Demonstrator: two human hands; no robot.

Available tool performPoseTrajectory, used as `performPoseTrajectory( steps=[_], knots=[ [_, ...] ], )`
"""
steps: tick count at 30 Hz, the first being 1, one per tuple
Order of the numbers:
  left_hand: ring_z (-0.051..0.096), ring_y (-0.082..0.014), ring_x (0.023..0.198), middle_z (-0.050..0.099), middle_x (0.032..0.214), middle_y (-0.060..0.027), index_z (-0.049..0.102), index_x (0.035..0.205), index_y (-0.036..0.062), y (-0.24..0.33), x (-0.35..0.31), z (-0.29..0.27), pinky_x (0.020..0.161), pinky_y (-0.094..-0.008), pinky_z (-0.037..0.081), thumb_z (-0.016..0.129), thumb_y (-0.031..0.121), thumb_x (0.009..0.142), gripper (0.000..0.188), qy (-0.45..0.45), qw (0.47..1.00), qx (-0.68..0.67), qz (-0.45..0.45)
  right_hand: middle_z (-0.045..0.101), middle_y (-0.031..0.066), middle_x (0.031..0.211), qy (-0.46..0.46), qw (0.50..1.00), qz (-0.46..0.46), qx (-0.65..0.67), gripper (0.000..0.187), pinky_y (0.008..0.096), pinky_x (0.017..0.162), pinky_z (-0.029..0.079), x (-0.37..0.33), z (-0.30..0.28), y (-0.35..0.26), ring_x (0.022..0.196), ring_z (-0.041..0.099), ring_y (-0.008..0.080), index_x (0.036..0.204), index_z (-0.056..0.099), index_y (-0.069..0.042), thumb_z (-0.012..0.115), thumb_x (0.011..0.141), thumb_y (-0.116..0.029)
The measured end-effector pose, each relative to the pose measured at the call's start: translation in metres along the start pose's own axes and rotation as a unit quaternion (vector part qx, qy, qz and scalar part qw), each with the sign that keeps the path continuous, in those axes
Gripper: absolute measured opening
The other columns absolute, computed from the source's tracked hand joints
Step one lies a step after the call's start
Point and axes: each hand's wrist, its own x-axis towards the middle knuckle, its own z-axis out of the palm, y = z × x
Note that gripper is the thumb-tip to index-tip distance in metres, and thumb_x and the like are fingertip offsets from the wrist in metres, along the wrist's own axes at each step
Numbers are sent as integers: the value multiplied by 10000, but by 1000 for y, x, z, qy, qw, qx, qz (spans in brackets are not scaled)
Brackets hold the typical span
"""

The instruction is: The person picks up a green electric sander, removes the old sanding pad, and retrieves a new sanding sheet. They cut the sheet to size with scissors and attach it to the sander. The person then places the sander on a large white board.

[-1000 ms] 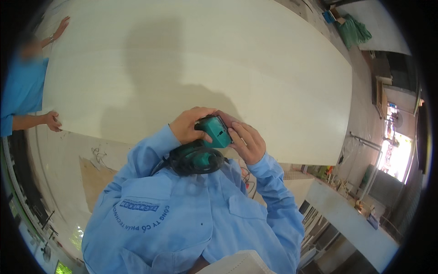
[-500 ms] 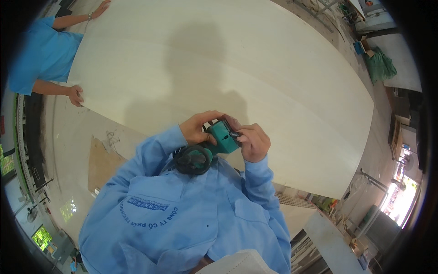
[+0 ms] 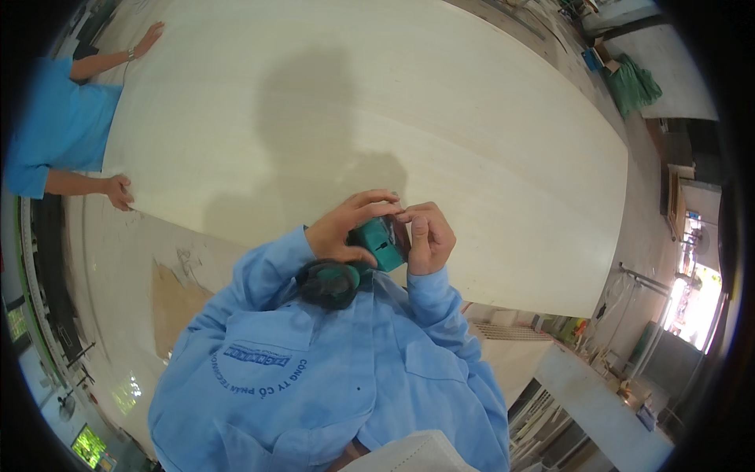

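Close to my chest, a green and black power sander [image 3: 387,247] is tipped on its side. My left hand [image 3: 346,228] is wrapped round its body, with the thumb at the lower side and the fingers over the top. A strip of brownish sandpaper [image 3: 401,234] shows along the sander's right face. My right hand [image 3: 429,238] is closed at this strip, its fingertips meeting those of my left hand at the top edge. The black rounded end of the sander [image 3: 326,285] rests near my shirt. Beneath both hands lies a large pale board [image 3: 503,173].
At the far left, a person in a blue shirt [image 3: 67,118] has both hands on the board's edge. A brown sheet [image 3: 174,303] lies left of me. A green bag [image 3: 633,85] sits at the far right, and a grey-topped bench [image 3: 598,393] stands at the lower right.
My right hand has moved from the sander's side lever area up to the sandpaper's top edge, and my left fingers reach further over. The view has shifted slightly.
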Motion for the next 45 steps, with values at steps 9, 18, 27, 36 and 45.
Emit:
performPoseTrajectory(
  steps=[9,18,27,36,45],
  knots=[
    [429,-347,1300,388,1444,-146,599,1263,137,3,-7,-10,1066,-450,397,906,294,614,735,26,996,83,-29,628,55,830,76,914,397,-34,374,275,661,442,-54,-30,6,754,548,131,921,684,-7,461,1041,-283],
    [283,-450,1397,370,1458,-160,660,1140,163,7,-3,-21,1101,-544,322,870,315,640,563,51,978,204,2,660,11,839,25,895,391,211,320,229,609,431,3,3,14,686,548,89,1046,709,7,648,947,-292],
    [254,-470,1399,349,1485,-156,671,1078,148,0,-7,-4,1113,-556,305,852,239,657,467,72,978,197,23,724,89,981,17,951,278,132,232,284,769,538,17,14,-6,888,663,151,1067,700,37,722,881,-101],
    [264,-462,1404,224,1525,-255,693,1048,103,-15,-7,8,1121,-512,326,842,129,689,390,82,988,128,19,723,95,975,119,958,215,148,201,295,764,535,-6,27,15,866,662,160,1057,703,18,722,870,-53],
    [276,-454,1402,224,1543,-243,699,1071,111,-12,-11,16,1122,-501,330,844,74,643,453,124,991,51,9,726,107,978,-83,978,190,38,261,312,793,526,9,0,-6,893,678,185,1087,692,17,726,832,-28]
  ],
)
